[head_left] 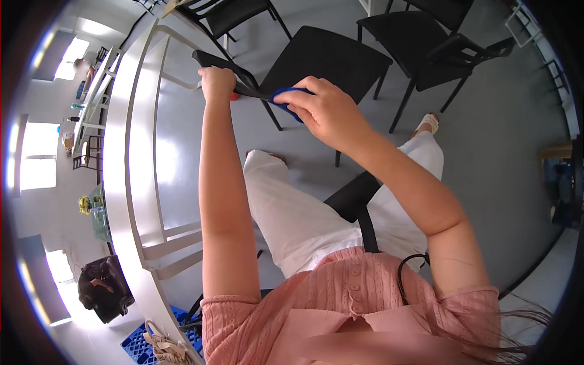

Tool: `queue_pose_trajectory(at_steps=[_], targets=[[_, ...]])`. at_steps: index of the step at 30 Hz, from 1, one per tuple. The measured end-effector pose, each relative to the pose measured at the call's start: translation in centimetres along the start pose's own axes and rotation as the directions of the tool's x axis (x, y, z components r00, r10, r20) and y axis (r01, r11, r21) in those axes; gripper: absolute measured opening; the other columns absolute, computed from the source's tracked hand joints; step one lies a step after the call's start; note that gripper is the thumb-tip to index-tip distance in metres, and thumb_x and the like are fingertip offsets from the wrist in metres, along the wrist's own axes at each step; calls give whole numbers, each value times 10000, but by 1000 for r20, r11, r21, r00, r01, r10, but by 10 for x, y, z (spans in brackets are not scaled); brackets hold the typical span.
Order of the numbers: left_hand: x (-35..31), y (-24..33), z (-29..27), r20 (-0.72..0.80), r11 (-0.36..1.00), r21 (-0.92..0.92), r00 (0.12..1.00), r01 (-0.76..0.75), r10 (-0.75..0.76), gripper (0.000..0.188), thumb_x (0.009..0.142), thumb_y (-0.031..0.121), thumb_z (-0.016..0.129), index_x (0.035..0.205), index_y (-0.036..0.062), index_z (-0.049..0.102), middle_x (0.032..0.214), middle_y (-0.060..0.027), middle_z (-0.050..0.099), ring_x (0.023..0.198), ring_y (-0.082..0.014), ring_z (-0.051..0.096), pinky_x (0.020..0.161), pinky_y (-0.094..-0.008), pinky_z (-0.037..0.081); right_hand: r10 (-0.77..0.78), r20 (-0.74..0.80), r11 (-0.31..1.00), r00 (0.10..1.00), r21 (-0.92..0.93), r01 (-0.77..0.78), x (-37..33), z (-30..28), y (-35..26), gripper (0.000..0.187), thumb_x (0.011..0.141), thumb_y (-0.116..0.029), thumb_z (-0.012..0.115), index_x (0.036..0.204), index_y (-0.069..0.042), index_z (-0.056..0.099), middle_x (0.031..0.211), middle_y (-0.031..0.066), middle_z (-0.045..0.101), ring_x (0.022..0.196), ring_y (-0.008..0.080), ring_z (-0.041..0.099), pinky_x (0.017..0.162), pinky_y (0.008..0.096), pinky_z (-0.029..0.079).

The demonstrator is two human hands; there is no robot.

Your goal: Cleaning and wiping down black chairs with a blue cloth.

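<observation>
A black chair (331,58) stands in front of me, its seat beyond its narrow backrest (248,86). The fingers of my left hand (217,83) are wrapped round the backrest near its left end. My right hand (328,112) is closed on a dark blue cloth (285,104) at the right part of the backrest. Only an edge of the cloth shows; the rest is hidden under my fingers. A small red thing (235,96) shows just below the backrest, too covered to name.
More black chairs stand at the far right (404,33) and far left (237,18). Along my left runs a long white table (123,152) with a white metal frame. A blue plastic pallet (139,344) lies at the lower left, next to a dark brown bag (104,289).
</observation>
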State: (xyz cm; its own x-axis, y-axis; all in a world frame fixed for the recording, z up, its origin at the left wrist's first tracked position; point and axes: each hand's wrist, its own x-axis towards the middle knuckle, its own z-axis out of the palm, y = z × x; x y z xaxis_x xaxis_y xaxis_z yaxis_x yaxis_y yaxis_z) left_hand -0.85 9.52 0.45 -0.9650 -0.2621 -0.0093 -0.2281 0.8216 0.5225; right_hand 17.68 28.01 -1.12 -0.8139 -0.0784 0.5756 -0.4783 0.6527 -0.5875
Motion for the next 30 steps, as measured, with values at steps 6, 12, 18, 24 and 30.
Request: queue_pose_trajectory(at_steps=[6, 12, 18, 24, 30], targets=[[-3, 1, 5, -21, 997, -79, 1000, -5, 3, 561, 852, 93, 525, 1289, -169, 291, 1186, -343, 579, 1091, -438, 617, 915, -416, 521, 66, -224, 998, 972, -6, -69, 6, 10, -1, 136, 890, -125, 642, 1018, -128, 687, 792, 31, 657, 732, 243, 640, 630, 352, 509], [15, -1, 2, 36, 998, 55, 999, -21, 19, 561, 854, 113, 552, 1271, -169, 304, 1157, -336, 594, 1069, -425, 634, 875, -417, 550, 354, -14, 906, 935, 252, -339, 16, -4, -1, 184, 977, -195, 577, 1084, -96, 689, 679, 82, 626, 521, 156, 528, 542, 287, 432], [96, -37, 13, 61, 938, 347, 998, -16, -6, 660, 896, 239, 584, 1338, -137, 271, 1223, -319, 599, 1119, -410, 626, 932, -448, 523, 259, -172, 894, 950, 415, -169, 10, 42, -25, 206, 971, -164, 579, 1150, -105, 662, 817, 123, 669, 661, 186, 635, 641, 284, 498], [55, -35, -21, -74, 838, 544, 997, 28, 14, 552, 945, 234, 542, 1348, -69, 318, 1159, -249, 655, 1035, -367, 677, 889, -450, 545, 295, 285, 442, 912, 805, -395, -27, 53, -8, 274, 983, -122, 547, 1244, -90, 622, 1111, 61, 655, 969, 151, 630, 867, 263, 483], [44, -24, -25, 36, 964, 265, 999, 21, -31, 399, 942, 183, 471, 1220, -93, 394, 760, -163, 690, 597, -281, 698, 596, -371, 560, 839, 94, 146, 535, 909, -390, -29, 41, 108, 289, 990, -169, 490, 1192, -5, 615, 1080, 47, 624, 1003, 97, 565, 908, 261, 454]])
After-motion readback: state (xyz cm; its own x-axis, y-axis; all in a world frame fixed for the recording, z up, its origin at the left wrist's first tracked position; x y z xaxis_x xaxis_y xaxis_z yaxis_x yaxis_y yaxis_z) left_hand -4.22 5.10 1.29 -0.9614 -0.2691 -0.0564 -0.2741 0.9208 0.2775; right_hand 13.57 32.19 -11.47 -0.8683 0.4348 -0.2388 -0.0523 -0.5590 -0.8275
